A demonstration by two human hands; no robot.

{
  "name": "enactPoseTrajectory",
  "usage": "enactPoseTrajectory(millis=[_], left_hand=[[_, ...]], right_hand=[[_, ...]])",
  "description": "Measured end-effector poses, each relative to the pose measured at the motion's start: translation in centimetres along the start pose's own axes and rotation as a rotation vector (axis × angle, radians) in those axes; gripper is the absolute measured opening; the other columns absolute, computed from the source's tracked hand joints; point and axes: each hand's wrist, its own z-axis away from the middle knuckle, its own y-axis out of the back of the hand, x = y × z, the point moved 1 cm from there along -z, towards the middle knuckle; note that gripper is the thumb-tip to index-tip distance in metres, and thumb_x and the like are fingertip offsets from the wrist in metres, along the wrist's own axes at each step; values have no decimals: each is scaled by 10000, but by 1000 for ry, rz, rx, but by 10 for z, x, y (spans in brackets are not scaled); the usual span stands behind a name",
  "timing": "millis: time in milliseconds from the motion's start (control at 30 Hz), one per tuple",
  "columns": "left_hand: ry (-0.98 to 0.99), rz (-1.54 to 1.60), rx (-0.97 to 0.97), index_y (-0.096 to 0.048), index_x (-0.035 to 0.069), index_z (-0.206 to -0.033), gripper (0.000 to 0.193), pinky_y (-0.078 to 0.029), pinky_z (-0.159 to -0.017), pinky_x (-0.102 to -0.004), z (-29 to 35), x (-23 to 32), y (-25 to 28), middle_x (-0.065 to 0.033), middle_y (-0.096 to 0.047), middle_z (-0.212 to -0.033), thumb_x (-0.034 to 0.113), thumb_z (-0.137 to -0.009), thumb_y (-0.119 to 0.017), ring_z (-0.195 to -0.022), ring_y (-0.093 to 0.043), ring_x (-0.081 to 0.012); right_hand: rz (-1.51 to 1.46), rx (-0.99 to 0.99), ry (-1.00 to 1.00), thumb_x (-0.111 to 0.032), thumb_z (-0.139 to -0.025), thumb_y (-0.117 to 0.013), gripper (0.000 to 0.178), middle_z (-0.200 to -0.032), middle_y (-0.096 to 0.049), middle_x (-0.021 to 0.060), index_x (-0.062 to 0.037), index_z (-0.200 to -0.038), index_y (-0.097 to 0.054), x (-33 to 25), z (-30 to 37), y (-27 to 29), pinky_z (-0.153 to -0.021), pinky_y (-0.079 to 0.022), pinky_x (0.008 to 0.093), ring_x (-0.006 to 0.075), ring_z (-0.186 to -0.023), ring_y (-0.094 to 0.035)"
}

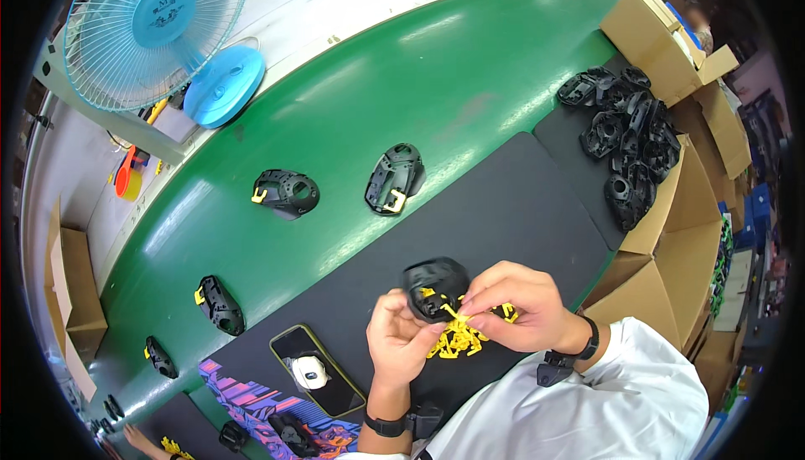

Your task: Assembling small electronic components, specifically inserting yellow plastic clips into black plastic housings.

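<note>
My left hand (pixel 394 336) grips a rounded black plastic mouse shell (pixel 432 282) by its lower left side and tilts it above the dark mat. The shell is slightly blurred, and a bit of yellow shows inside it. My right hand (pixel 527 307) pinches a small yellow plastic clip (pixel 455 314) between thumb and fingers, at the shell's near edge. Whether the clip touches the shell is hard to make out. Below both hands lies a loose heap of yellow clips (pixel 459 344), part of it hidden behind my right fingers.
Several black shells with yellow clips, such as one shell (pixel 293 195), stand on the green table (pixel 478 66). More black shells (pixel 625 137) are piled at right beside open cardboard boxes (pixel 650 284). A phone (pixel 292 341) lies left; a blue fan (pixel 225 83) stands behind. Another person's hand (pixel 141 439) shows lower left.
</note>
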Motion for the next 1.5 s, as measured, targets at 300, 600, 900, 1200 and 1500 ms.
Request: enactPoseTrajectory(millis=[300,600,900,1200,1500], left_hand=[[-407,-413,-29,-637,40,-872,201,-447,-1006,-468,-11,-5,-2,-185,-415,-1305,-2,-746,-789,-1189,-532,-327],[-296,-245,-115,-580,47,-934,272,-363,-1082,-535,-12,-12,-2,-328,-432,-1381,49,-768,-795,-1330,-423,-445],[-248,-489,-62,-476,-5,-1370,741,-436,-1043,-464,-14,-10,-4,-244,-508,-1335,121,-734,-835,-1265,-508,-363],[-443,-719,-76,-507,-1,-1346,736,-460,-1025,-489,-17,-15,-1,-231,-555,-1280,87,-695,-839,-1197,-566,-389],[-636,-726,-46,-481,73,-1302,763,-488,-1016,-501,-15,-22,-7,-190,-550,-1267,169,-669,-896,-1191,-570,-393]], right_hand=[[-131,-19,-40,-8,-809,-736,205,-997,-663,115,-39,-1009,-708,-1,6,0,-777,-545,301,210,-889,-669],[-40,-76,-48,-20,-822,-721,215,-1007,-675,117,-43,-1035,-710,-2,5,4,-739,-554,295,210,-871,-678],[-27,-93,-83,26,-820,-692,258,-1026,-674,115,-49,-1066,-714,-1,3,12,-751,-548,303,219,-877,-674],[146,-197,129,64,-760,-709,327,-1008,-652,62,-88,-1048,-738,7,-3,18,-736,-535,301,205,-842,-657],[315,-194,237,-37,-751,-727,391,-999,-601,0,-222,-1096,-724,3,3,25,-723,-526,308,202,-837,-634]])
